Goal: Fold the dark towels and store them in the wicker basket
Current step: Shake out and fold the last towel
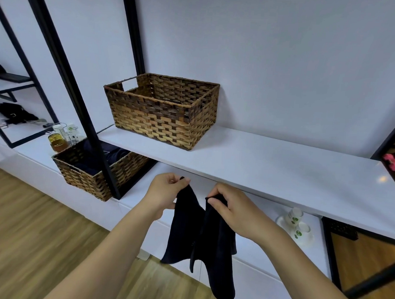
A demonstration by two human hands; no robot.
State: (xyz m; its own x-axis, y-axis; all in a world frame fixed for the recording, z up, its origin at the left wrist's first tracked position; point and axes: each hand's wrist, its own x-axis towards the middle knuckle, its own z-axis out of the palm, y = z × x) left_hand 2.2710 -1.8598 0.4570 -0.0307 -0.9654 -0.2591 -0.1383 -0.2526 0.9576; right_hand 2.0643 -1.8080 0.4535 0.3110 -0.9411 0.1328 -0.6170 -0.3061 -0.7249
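Note:
A dark towel [195, 234] hangs in the air below the front edge of the white shelf [269, 167]. My left hand [166, 190] pinches one top corner and my right hand [230, 208] pinches the other, with the cloth sagging in loose folds between and under them. An empty-looking wicker basket [162, 116] stands on the shelf, up and to the left of my hands. A second wicker basket [95, 175] sits lower at the left and holds dark cloth [111, 155].
A black metal post [81, 105] rises in front of the lower basket. Glass jars [58, 140] stand behind it. Paper cups on a white plate [295, 226] sit on the low white cabinet at the right. Pink flowers [394, 163] show at the far right. Wooden floor lies below.

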